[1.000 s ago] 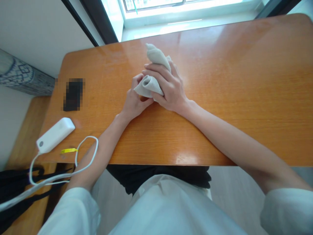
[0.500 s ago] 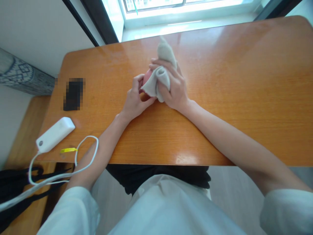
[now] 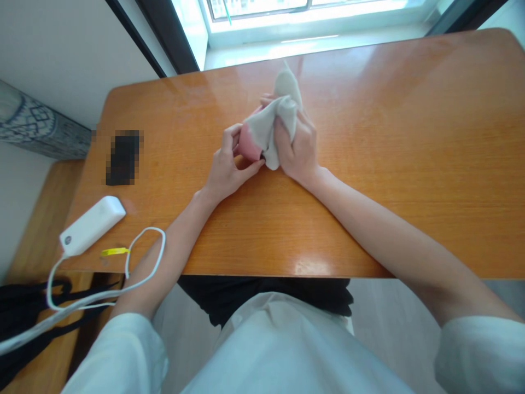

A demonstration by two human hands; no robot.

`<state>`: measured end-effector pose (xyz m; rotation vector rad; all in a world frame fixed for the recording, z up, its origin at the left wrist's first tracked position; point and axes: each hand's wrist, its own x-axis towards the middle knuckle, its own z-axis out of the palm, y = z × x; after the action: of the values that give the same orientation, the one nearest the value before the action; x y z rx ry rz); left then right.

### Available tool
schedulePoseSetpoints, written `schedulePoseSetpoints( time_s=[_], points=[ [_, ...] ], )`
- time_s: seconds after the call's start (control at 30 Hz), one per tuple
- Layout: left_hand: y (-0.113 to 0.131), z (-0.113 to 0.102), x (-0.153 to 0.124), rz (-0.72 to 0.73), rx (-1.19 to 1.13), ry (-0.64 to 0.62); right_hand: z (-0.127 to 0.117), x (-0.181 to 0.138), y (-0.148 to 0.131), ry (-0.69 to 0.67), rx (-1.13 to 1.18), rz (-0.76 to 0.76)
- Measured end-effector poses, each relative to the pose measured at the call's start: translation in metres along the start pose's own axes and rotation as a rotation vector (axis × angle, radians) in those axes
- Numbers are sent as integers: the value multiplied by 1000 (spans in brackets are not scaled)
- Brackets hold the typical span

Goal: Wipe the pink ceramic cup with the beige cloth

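Note:
Near the middle of the wooden table (image 3: 394,164), my left hand (image 3: 227,164) is closed round the near left side of a smooth pink object (image 3: 248,144). The cloth hides much of that object, so its exact kind does not show. My right hand (image 3: 301,146) grips a crumpled pale grey cloth (image 3: 266,127) and presses it against the right side and top of the pink object. One end of the cloth sticks up past the fingers on the far side.
A white power strip (image 3: 93,225) lies at the table's left edge, its white cable (image 3: 82,301) looping over my left forearm. A yellow tag (image 3: 115,251) sits beside the loop. Farther back is a blurred dark object (image 3: 123,158). The window (image 3: 262,11) is beyond the far edge.
My right hand has slid slightly right with the cloth, uncovering more of the pink object. The left hand stays in nearly the same place.

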<state>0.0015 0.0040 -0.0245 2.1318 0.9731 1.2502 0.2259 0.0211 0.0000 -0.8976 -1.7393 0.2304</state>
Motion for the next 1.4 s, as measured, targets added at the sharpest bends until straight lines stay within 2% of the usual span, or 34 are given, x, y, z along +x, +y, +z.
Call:
schedulePoseSetpoints(
  time_s=[0.07,0.1,0.13,0.23,0.3,0.33,0.37,0.47,0.53,0.6,0.7,0.73,0.77,0.83,0.93,1.0,1.07,1.13,1.23,1.3,1.4],
  points=[
    [-1,0,1,13,-9,-13,-2,0,4,96,2,201],
    [-1,0,1,18,-6,-16,-3,-1,4,95,-2,199],
    [0,-1,1,25,-1,-18,-3,-2,1,64,-11,136],
    [5,-4,-1,-3,26,0,-4,-6,-10,-109,-44,-248],
    [7,-4,-2,-19,36,11,-4,-6,-14,-167,-55,-376],
    [7,-4,-2,-10,29,8,-3,-5,-14,-161,-46,-345],
    [5,-3,-1,9,16,0,-2,-4,-12,-124,-26,-251],
    [-3,0,0,47,-22,-34,1,-1,-2,49,28,157],
    [-7,0,0,31,-29,-42,2,-2,2,97,32,234],
    [-8,-1,0,28,-26,-34,1,-4,0,54,15,96],
    [-4,-4,-1,10,-4,-9,-2,-7,-11,-104,-49,-279],
    [-2,-4,-1,-3,4,-7,-3,-7,-14,-147,-69,-353],
    [0,-4,-1,-9,7,-6,-3,-7,-16,-170,-75,-364],
    [2,-2,0,0,-1,-11,-1,-6,-17,-123,-24,-221],
    [2,0,2,23,-24,-18,4,-3,-4,51,111,158],
    [2,1,2,13,-29,-12,8,-2,12,105,179,351],
    [1,1,2,4,-27,-4,11,-3,27,112,229,485],
    [0,0,1,-6,-24,-7,12,-4,34,117,253,532],
    [-3,1,-1,-17,-33,-43,9,-5,21,136,205,452],
    [-4,2,-2,-13,-23,-77,4,-5,4,116,145,301],
    [1,2,-1,-10,3,-115,-5,-6,-17,-2,34,67]
  ],
)
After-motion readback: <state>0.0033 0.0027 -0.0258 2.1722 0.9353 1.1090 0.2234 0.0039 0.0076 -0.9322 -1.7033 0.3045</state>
